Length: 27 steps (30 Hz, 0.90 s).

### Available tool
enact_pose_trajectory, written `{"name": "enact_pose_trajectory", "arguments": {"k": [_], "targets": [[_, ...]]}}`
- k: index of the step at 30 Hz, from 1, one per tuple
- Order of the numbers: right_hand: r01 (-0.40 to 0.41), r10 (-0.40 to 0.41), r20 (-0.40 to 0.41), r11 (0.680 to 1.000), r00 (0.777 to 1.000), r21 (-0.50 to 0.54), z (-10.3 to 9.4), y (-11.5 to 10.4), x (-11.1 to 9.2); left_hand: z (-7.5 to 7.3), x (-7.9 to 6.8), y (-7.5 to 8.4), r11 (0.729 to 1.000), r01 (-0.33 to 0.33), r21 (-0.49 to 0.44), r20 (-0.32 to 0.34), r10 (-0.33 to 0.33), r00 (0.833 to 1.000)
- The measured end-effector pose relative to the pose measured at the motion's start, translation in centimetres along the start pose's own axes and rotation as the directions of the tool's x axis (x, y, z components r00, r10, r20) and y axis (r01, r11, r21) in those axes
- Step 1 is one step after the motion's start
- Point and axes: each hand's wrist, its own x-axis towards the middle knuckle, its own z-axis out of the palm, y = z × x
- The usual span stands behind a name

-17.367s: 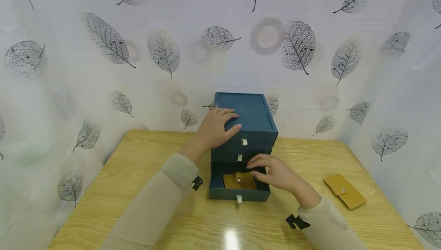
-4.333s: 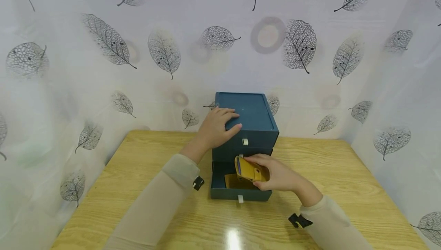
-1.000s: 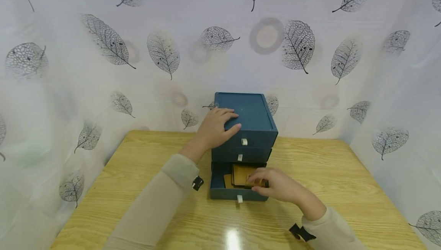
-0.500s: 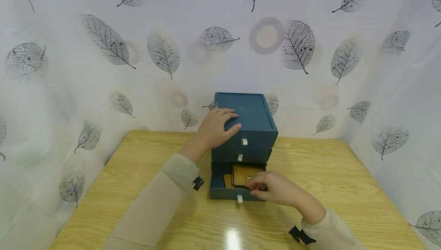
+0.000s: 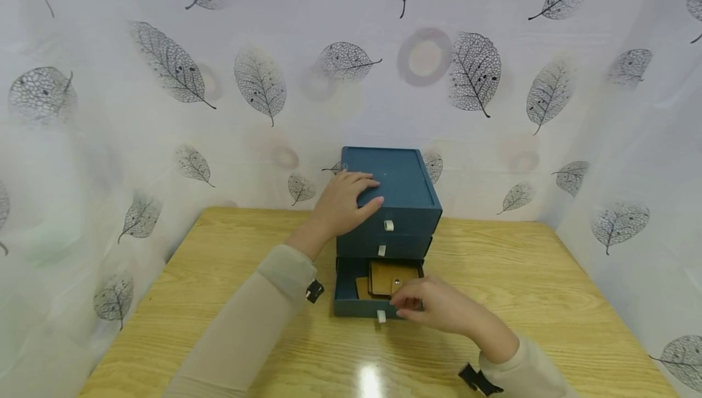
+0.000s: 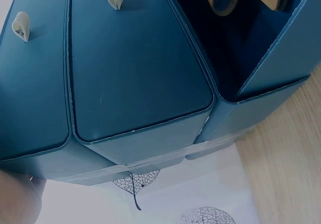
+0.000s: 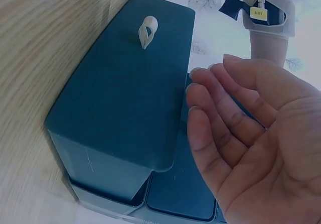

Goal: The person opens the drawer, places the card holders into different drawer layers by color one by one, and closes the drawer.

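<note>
A blue cabinet of three stacked drawers stands at the back of the table. My left hand rests on its top left edge, fingers spread. The bottom drawer is pulled out. Inside, a mustard wallet with a snap strap lies over a second mustard wallet, which is mostly covered. Close in front of the drawer's right front corner is my right hand. The right wrist view shows its fingers loosely bent, with nothing in them, beside the drawer front.
Each drawer has a white pull loop, such as the one on the bottom drawer. The wooden table extends to both sides of the cabinet. A pale curtain with a leaf print hangs behind it.
Earlier, one wallet lay on the table at right; later my right hand gripped a wallet over the drawer. Now both lie inside, and that hand has let go and drawn back toward the front.
</note>
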Motion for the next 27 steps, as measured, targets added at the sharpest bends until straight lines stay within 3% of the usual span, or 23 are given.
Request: {"name": "enact_pose_trajectory", "arguments": {"k": [11, 27], "targets": [[-0.011, 0.012, 0.005, 0.996, 1.000, -0.088, 1.2, -0.5, 0.1, -0.2, -0.1, 0.1, 1.000, 0.001, -0.005, -0.001, -0.001, 1.000], [-0.053, 0.054, 0.008, 0.993, 0.999, -0.105, 2.7, -0.9, 0.5, -0.1, 0.0, 0.0, 1.000, 0.009, 0.003, 0.010, -0.009, 1.000]]}}
